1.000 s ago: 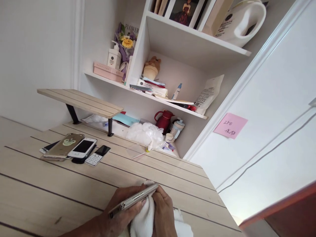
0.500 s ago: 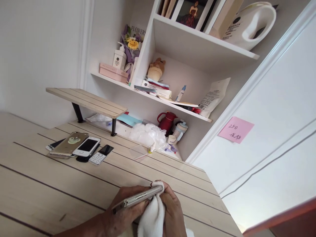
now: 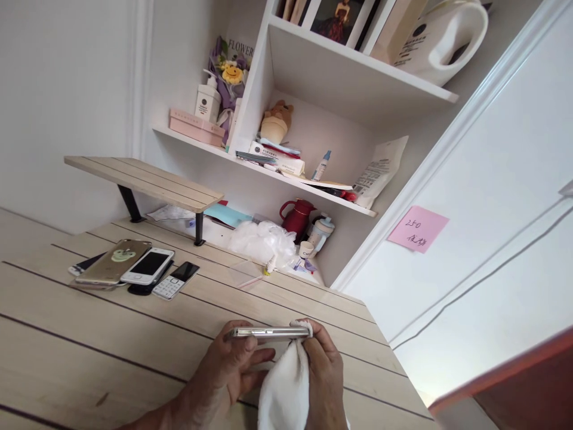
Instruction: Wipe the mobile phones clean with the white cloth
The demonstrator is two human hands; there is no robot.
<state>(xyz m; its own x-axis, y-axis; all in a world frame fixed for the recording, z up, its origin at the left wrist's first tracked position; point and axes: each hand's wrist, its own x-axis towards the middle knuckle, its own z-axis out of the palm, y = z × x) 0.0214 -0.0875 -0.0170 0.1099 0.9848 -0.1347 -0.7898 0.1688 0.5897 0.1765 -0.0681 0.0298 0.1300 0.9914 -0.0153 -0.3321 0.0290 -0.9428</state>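
White cloth [image 3: 284, 385] hangs from the right hand [image 3: 325, 373], whose fingers are closed on a fold of it wrapped around the right end of a silver phone [image 3: 271, 333]. The phone is held edge-on above the table [image 3: 147, 346], between the two hands. The left hand [image 3: 226, 367] pinches the other end between thumb and forefinger, its lower fingers loosely open beneath. Which way the screen faces cannot be told.

The likeliest mishap is a slip: cloth between skin and casing probably lowers friction on the right, so a firm tug there could pull the phone out of the narrow left pinch and drop it on the wood. The dangling cloth could also snag under a wrist and twist the phone. Pressure along the near edge might press a side button. The keypad phone [image 3: 175, 280] and gold phone [image 3: 111, 263] lie well apart, so a short fall would probably miss them.
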